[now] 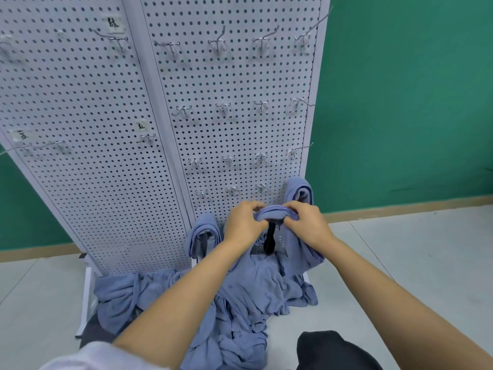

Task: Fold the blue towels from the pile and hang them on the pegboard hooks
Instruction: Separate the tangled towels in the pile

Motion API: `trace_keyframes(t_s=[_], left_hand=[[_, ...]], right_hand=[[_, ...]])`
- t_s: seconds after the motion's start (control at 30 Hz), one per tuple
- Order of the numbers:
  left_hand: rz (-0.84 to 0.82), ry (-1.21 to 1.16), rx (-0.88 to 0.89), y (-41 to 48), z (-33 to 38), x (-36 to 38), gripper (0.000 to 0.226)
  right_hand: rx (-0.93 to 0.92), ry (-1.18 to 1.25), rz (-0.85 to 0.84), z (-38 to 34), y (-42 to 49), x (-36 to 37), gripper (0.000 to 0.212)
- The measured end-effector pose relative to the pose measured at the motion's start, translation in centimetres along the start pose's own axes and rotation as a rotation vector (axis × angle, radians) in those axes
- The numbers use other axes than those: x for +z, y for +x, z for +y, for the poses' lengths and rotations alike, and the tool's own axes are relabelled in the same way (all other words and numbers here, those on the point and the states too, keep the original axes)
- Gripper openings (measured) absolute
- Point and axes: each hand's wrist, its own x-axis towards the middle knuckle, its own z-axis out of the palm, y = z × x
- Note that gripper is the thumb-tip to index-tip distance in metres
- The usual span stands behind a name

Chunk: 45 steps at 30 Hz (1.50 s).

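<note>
Blue towel: folded roll, held up against the foot of the pegboard. Long axis runs 9-to-3 and bridges the two hands.
Left hand: clamped on the roll's 9 o'clock end, fingers curled over the top.
Right hand: pinching the 3 o'clock end. Hands are close together, with only a short span of roll between them.
Nearer hand: neither, both level on the roll.
Hooks: nearest bare ones sit just past the roll at 11–12 o'clock, in the lowest visible row of the right panel. Can't tell if the roll is already on one, since hands and cloth cover that spot.
Hung towels: one at 9 o'clock of the left hand, one at 1 o'clock of the right. The roll sits in the gap between them.
Pile: on the floor at 6 o'clock, under the forearms. The roll's loose drape hangs down towards it.
Next move (my call): push towards 12 and drop onto a hook, keeping the axis crosswise to the prong.
Risk (my call): the fold slips open if either grip loosens early.
</note>
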Motion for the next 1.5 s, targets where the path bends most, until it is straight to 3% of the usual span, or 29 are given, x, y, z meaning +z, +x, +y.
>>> trace_keyframes(t_s=[0.1,0.4,0.87,0.93,1.0,1.07,1.13,1.23,1.5], left_hand=[[-0.025,0.026,-0.017,0.5,-0.5,0.9,0.032],[0.197,-0.166,-0.041,8.0,0.8,2.3,0.029],[0.279,-0.417,-0.116,12.0,-4.4,9.2,0.036],[0.271,-0.41,-0.146,11.6,-4.8,9.6,0.036],[0.26,-0.256,-0.207,11.1,-5.4,10.1,0.039],[0.24,-0.129,-0.258,10.5,-5.8,10.6,0.038],[0.211,-0.185,-0.271,10.1,-5.9,11.2,0.036],[0.141,-0.346,-0.319,10.0,-5.8,11.8,0.041],[-0.046,-0.345,-0.389,9.0,-7.2,10.6,0.035]], right_hand=[[0.029,0.027,0.017,1.3,0.9,0.3,0.03],[0.111,0.162,0.191,1.2,8.0,0.5,0.027],[0.187,0.302,0.163,5.1,11.4,7.1,0.036],[0.186,0.293,0.151,5.5,11.0,7.5,0.035],[0.176,0.232,0.156,5.9,10.3,7.9,0.032],[0.18,0.022,0.163,6.3,9.8,8.4,0.029],[0.228,-0.121,0.139,6.6,9.6,8.6,0.03],[0.273,0.032,0.11,6.7,9.6,8.7,0.024],[0.299,0.108,-0.019,8.3,9.1,8.2,0.027]])
